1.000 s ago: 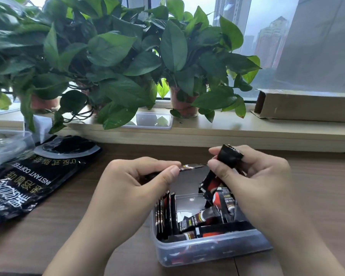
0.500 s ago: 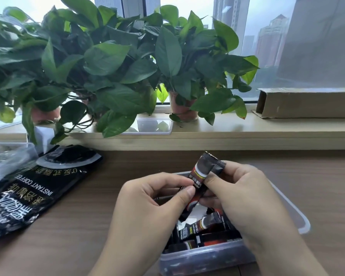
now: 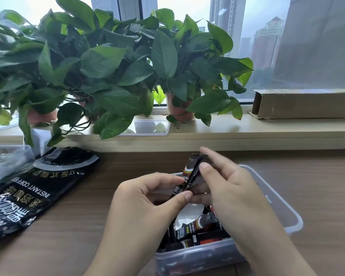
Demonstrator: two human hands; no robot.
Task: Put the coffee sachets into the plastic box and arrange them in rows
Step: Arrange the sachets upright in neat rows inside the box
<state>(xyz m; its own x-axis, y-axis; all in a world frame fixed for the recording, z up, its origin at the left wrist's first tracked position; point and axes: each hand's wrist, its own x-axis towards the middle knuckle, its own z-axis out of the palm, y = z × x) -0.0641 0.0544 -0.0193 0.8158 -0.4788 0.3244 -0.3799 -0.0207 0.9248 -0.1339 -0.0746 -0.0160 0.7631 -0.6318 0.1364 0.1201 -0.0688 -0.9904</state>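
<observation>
A clear plastic box (image 3: 287, 214) stands on the wooden table in front of me, with several black and red coffee sachets (image 3: 197, 226) lying inside, some on edge at the left, some loose. Both hands hover over the box. A single black coffee sachet (image 3: 189, 172) stands tilted above it. My left hand (image 3: 147, 198) pinches its lower end between thumb and fingers. My right hand (image 3: 231, 192) pinches its upper part with thumb and forefinger. My hands hide much of the box's inside.
A large black instant coffee bag (image 3: 34, 188) lies flat on the table at left, beside a crumpled clear plastic bag (image 3: 6, 162). Potted plants (image 3: 108, 72), a clear lid (image 3: 151, 127) and a long cardboard box (image 3: 305, 104) sit on the windowsill behind.
The sachet held in both hands has turned from roughly level to tilted upright. My hands came closer together, and the view shifted so the box sits further right.
</observation>
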